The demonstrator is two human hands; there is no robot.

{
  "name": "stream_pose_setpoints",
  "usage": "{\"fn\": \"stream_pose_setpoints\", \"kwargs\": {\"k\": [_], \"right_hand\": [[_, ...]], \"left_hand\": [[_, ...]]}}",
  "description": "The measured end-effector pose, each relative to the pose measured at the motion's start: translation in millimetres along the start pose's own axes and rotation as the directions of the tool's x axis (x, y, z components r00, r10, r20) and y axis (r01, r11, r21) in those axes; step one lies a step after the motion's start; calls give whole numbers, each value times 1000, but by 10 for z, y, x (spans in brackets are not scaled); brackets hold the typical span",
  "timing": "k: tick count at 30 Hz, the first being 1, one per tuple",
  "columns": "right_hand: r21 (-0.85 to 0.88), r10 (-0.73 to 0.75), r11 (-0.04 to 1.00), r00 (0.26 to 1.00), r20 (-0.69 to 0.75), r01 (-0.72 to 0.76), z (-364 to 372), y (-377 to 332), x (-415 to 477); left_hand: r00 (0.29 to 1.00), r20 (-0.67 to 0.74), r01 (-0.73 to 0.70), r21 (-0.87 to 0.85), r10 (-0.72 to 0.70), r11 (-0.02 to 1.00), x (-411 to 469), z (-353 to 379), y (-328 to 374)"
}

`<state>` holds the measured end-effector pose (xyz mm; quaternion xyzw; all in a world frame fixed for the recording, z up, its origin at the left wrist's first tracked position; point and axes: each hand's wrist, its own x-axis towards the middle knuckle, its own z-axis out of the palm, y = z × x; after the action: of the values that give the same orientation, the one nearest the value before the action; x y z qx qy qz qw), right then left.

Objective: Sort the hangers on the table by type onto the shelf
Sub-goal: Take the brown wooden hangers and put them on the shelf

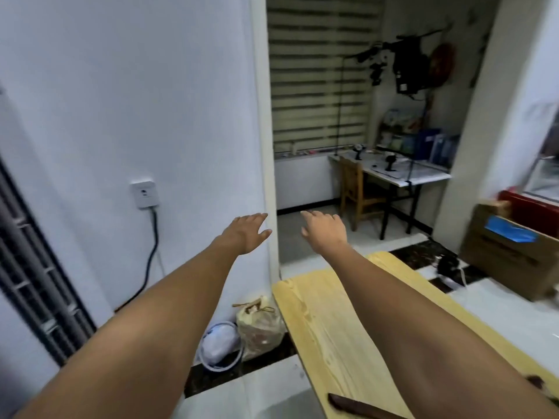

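Both my arms stretch forward in the air above a light wooden table (326,325). My left hand (246,232) is held out with straight fingers and holds nothing. My right hand (326,231) is likewise spread flat and empty, a short gap to the right of the left one. A dark brown wooden hanger (357,408) lies at the table's near edge, partly cut off by the frame and by my right forearm. Another dark piece (537,382) shows at the far right near my right arm. No shelf is in view.
A white wall with a socket (144,193) and cable is on the left. Bags (260,325) and a white bundle (219,343) sit on the floor beside the table. A cardboard box (511,252) stands at the right. A desk (393,170) and chair (360,192) stand in the back room.
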<state>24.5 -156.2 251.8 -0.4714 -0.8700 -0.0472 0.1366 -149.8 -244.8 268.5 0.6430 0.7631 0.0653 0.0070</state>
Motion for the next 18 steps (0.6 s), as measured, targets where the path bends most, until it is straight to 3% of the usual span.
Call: {"fn": "stream_pose_setpoints", "kwargs": {"k": [8,18], "right_hand": [[-74,257,965,964,72,-252,168,942,-349],[-164,591,802,802,84,-574,178,1482,-1142]], "left_hand": [[956,87,-281,-8,281,960,689,412,774],[803,163,-577,-28,573,816,1044,838,1582]]}}
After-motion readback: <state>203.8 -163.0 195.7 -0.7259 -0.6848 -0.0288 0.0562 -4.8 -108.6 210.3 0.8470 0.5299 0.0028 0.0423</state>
